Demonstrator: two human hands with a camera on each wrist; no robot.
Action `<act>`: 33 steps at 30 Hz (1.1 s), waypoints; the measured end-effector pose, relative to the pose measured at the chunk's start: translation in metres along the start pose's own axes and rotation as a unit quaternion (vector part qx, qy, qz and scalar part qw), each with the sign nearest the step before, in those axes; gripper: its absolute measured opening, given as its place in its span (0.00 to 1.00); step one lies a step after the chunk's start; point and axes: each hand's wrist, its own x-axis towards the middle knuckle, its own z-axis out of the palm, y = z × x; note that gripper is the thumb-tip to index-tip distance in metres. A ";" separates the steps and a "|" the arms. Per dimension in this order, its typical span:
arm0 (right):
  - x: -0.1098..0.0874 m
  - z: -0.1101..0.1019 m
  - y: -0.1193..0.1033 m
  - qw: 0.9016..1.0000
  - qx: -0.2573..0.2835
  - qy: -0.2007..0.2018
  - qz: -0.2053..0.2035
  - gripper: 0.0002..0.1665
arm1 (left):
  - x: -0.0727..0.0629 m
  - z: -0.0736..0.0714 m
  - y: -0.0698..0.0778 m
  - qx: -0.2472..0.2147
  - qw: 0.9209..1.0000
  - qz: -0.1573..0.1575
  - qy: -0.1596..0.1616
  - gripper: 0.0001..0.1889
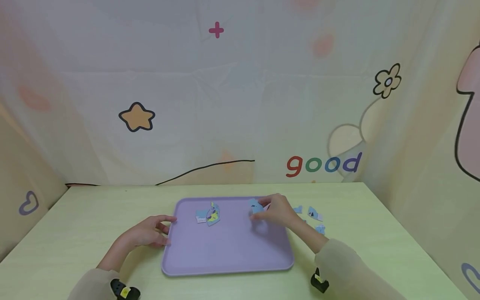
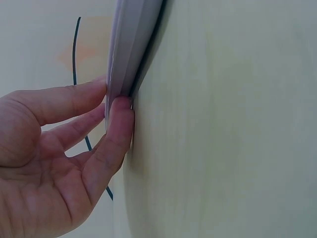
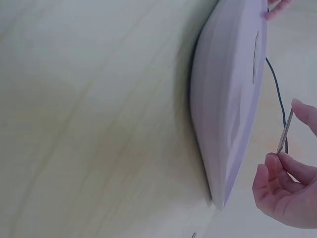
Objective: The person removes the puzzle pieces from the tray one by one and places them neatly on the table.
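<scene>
A purple tray (image 1: 228,254) lies on the table, and my left hand (image 1: 150,231) is at its left side. In the left wrist view my left thumb and fingers (image 2: 121,124) grip the tray's rim (image 2: 136,44). Over the tray's upper right part, my right hand (image 1: 277,210) pinches a light blue puzzle piece (image 1: 256,206) by its edges. The right wrist view shows this thin piece (image 3: 286,131) edge-on between thumb and fingers, above the tray surface. Two puzzle pieces, one pale blue and white (image 1: 201,216), one yellow and purple (image 1: 213,215), lie side by side on the tray.
Several loose blue puzzle pieces lie on the table right of the tray, among them one with a white end (image 1: 314,213) and a smaller one (image 1: 320,229). My right forearm partly covers that area. A printed curtain (image 1: 240,104) stands behind the table (image 1: 123,200).
</scene>
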 end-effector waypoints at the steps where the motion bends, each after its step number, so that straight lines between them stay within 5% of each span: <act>1: 0.000 -0.002 0.002 1.000 0.001 0.001 0.001 0.30 | 0.000 0.000 0.000 -0.001 1.000 0.000 0.000 0.35; 13: -0.008 -0.032 0.028 0.999 0.013 0.011 0.032 0.30 | 0.001 0.000 -0.001 0.002 1.000 -0.003 0.001 0.34; 33: -0.031 -0.088 0.077 0.995 -0.045 0.028 0.086 0.34 | 0.001 0.000 -0.002 0.007 1.000 -0.004 0.001 0.34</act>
